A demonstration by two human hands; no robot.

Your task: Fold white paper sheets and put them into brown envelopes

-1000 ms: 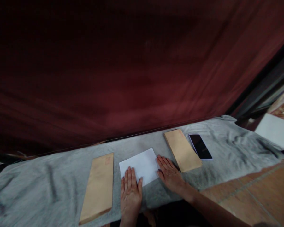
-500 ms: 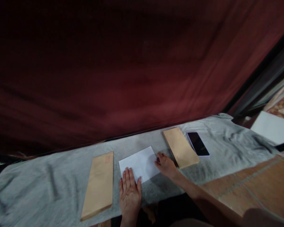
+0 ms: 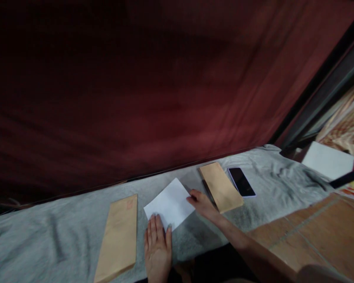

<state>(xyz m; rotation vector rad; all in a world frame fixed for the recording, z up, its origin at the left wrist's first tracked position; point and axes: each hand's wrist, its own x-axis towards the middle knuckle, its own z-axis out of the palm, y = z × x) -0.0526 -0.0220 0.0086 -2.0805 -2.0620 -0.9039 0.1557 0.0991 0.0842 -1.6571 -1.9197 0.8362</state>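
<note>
A folded white paper point(image 3: 170, 203) lies on the grey cloth point(image 3: 59, 232) in front of me. My left hand point(image 3: 157, 247) rests flat on the cloth, fingers stretched out, with the fingertips on the paper's near edge. My right hand point(image 3: 203, 204) is curled at the paper's right edge, with its fingers pinching that edge. A brown envelope point(image 3: 117, 238) lies to the left of the paper. A second brown envelope point(image 3: 221, 186) lies to the right of my right hand.
A black phone point(image 3: 242, 182) lies on the cloth beside the right envelope. A dark red curtain point(image 3: 153, 90) hangs behind the cloth. Brown tiled floor point(image 3: 315, 232) shows at the right, with a white sheet point(image 3: 327, 160) further back.
My right hand went from lying flat beside the paper to curling and pinching its right edge. The paper's right side has shifted slightly. The left hand stays flat.
</note>
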